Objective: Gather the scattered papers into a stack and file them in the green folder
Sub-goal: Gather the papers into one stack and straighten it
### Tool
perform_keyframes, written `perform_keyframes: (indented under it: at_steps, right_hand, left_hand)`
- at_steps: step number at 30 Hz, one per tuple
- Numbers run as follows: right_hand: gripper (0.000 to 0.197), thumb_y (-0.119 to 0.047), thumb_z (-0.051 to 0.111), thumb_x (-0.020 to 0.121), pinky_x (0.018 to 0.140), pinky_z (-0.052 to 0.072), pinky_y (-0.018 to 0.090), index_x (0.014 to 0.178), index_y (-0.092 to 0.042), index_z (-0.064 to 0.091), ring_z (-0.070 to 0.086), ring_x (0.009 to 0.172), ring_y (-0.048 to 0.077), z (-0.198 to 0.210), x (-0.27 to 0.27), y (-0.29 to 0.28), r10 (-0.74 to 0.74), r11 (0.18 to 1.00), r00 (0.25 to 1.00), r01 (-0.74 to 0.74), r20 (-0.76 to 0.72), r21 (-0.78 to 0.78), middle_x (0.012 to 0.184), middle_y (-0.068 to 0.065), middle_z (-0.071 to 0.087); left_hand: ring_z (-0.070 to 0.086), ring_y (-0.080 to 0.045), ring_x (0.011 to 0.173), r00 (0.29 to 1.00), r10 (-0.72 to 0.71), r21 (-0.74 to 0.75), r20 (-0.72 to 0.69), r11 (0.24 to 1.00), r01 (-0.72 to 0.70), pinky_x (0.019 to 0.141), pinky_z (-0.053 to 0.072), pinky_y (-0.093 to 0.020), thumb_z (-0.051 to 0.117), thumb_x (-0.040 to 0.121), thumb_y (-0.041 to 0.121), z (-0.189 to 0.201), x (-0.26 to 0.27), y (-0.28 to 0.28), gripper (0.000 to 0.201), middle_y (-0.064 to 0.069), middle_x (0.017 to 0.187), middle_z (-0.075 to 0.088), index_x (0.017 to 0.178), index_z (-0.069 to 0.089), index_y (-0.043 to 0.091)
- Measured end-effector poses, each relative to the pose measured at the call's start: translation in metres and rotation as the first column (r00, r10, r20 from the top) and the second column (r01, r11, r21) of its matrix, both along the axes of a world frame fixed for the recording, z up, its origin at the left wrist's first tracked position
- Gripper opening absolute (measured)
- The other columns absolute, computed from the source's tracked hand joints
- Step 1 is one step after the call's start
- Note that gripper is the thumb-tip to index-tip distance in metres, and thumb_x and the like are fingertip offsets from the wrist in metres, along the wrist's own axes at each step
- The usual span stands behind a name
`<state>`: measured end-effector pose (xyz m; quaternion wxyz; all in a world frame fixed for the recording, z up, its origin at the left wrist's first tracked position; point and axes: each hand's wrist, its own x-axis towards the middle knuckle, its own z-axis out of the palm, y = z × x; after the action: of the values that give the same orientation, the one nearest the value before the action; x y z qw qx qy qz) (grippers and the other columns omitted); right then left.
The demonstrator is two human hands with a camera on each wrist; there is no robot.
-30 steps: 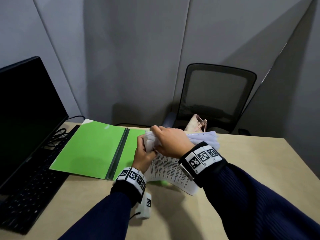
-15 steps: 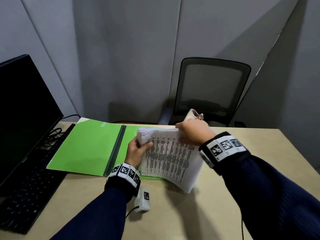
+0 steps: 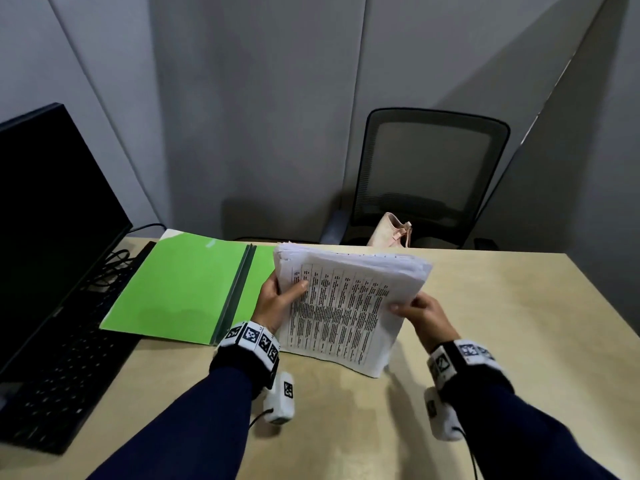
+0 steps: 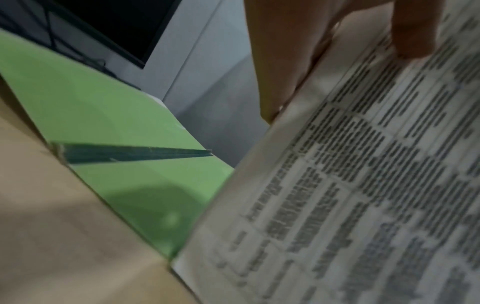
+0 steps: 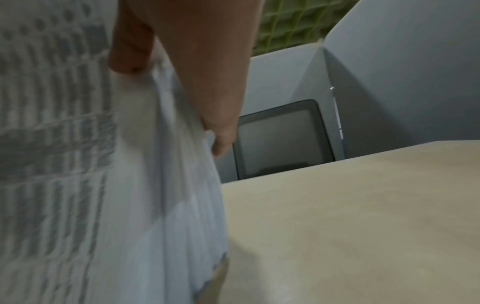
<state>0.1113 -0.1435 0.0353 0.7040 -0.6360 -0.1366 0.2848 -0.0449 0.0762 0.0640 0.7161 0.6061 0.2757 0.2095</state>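
Holding the stack of papers (image 3: 346, 306) tilted above the table (image 3: 485, 341), the person has one hand on each side edge. Left hand (image 3: 277, 303) grips the stack's left edge, thumb on the printed top sheet and fingers behind; the left wrist view confirms a thumb (image 4: 413, 30) pressed on the print. Right hand (image 3: 420, 315) pinches the right edge, thumb on top, fingers (image 5: 221, 144) curled under the fanned sheet edges. Lower corner of the stack hangs just above or touching the table at about 6 o'clock from the stack's centre; contact cannot be resolved. Green folder (image 3: 187, 289) lies open and flat at 9 o'clock from the stack, its dark spine strip (image 3: 235, 292) running near the left hand; the stack overlaps the folder's right leaf in the head view. Monitor (image 3: 52, 220) and keyboard (image 3: 52, 382) sit further out at 9 o'clock; chair (image 3: 429, 174) with a pale bag (image 3: 391, 230) stands at 12 o'clock beyond the table. Judgement: gathering looks done, squaring and filing remain. Handling estimate: a thick sheaf, moderately heavy, floppy across its span, loose sheets liable to slide and splay, as the fanned right edge suggests. Best held on opposite edges with thumbs on top, tapped square on the table, then laid onto the right leaf against the spine.
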Motion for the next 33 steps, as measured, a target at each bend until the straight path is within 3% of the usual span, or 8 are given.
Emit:
perform_keyframes:
  at_steps: [4,7,11,16,19,22,27,33]
  right_hand:
    - [0.009,-0.001,0.073,0.076,0.065,0.050,0.031,0.080,-0.007,0.069,0.060,0.070,0.015,-0.009,-0.018,0.021,-0.124,0.960,0.945,0.192,0.301,-0.206,0.067,0.000,0.071]
    - [0.017,-0.009,0.071,0.082,0.059,0.044,0.032,0.068,0.001,0.068,0.049,0.062,0.009,0.002,-0.020,0.034,-0.174,0.932,0.857,0.303,0.485,-0.201,0.063,0.013,0.063]
    - [0.014,-0.006,0.068,0.084,0.057,0.039,0.023,0.070,-0.004,0.068,0.041,0.057,-0.004,0.020,-0.020,0.044,-0.182,0.957,0.826,0.274,0.534,-0.097,0.063,-0.003,0.054]
    - [0.018,-0.006,0.069,0.083,0.063,0.049,0.040,0.074,0.009,0.065,0.046,0.071,0.011,0.016,-0.019,0.050,-0.243,0.947,0.831,0.315,0.500,-0.063,0.067,0.014,0.062]
    - [0.005,-0.008,0.069,0.082,0.075,0.052,0.050,0.083,-0.007,0.065,0.055,0.078,0.015,0.003,-0.022,0.049,-0.135,0.956,0.885,0.234,0.446,-0.175,0.081,0.017,0.068]
    - [0.033,-0.017,0.066,0.070,0.085,0.052,0.046,0.103,-0.014,0.058,0.061,0.091,0.022,-0.007,-0.026,0.047,-0.076,0.966,0.953,0.143,0.293,-0.217,0.100,0.011,0.067]
    - [0.067,0.001,0.054,0.058,0.093,0.049,0.044,0.124,-0.004,0.046,0.057,0.109,0.031,-0.024,-0.022,0.049,-0.050,0.955,0.993,0.079,0.107,-0.285,0.118,0.021,0.060]
    - [0.027,0.000,0.058,0.087,0.090,0.050,0.041,0.115,0.000,0.057,0.062,0.103,0.029,-0.051,-0.030,0.050,-0.091,0.872,0.971,0.184,0.220,-0.453,0.106,0.014,0.065]
  left_hand:
    - [0.064,-0.022,0.099,0.982,0.091,0.230,-0.167,0.972,-0.051,0.096,0.049,-0.041,0.069,0.084,0.009,-0.013,0.000,0.001,0.033,-0.005,0.104,0.067,0.115,0.058,0.011]
    - [0.064,-0.018,0.088,0.959,0.231,0.427,-0.165,0.893,-0.142,0.079,0.051,-0.028,0.063,0.090,0.017,-0.011,0.002,-0.002,0.031,-0.007,0.101,0.066,0.118,0.058,0.003]
    - [0.051,-0.002,0.058,0.942,0.283,0.560,-0.181,0.817,-0.138,0.045,0.041,-0.010,0.058,0.094,0.023,-0.001,0.005,0.000,0.032,0.002,0.071,0.057,0.102,0.059,-0.009]
    - [0.061,-0.022,0.057,0.925,0.357,0.669,-0.132,0.720,-0.183,0.050,0.046,-0.017,0.060,0.093,0.027,0.003,0.002,0.000,0.032,-0.004,0.063,0.059,0.096,0.064,-0.005]
    - [0.060,-0.017,0.077,0.921,0.347,0.563,-0.175,0.803,-0.196,0.068,0.048,-0.023,0.064,0.089,0.019,-0.004,-0.002,-0.004,0.035,-0.003,0.091,0.064,0.118,0.054,0.002]
    - [0.060,-0.020,0.092,0.952,0.188,0.299,-0.241,0.948,-0.111,0.084,0.051,-0.028,0.067,0.085,0.008,-0.023,-0.002,-0.004,0.054,-0.002,0.108,0.059,0.129,0.037,0.008]
    - [0.053,-0.023,0.094,0.922,0.136,0.219,-0.362,0.974,-0.058,0.087,0.047,-0.029,0.054,0.085,-0.008,-0.050,0.006,0.003,0.043,-0.007,0.105,0.051,0.120,0.032,0.007]
    - [0.061,-0.035,0.099,0.884,0.144,0.330,-0.444,0.944,0.012,0.081,0.046,-0.031,0.045,0.095,0.000,-0.073,0.010,0.007,0.031,-0.023,0.116,0.060,0.124,0.034,0.000]
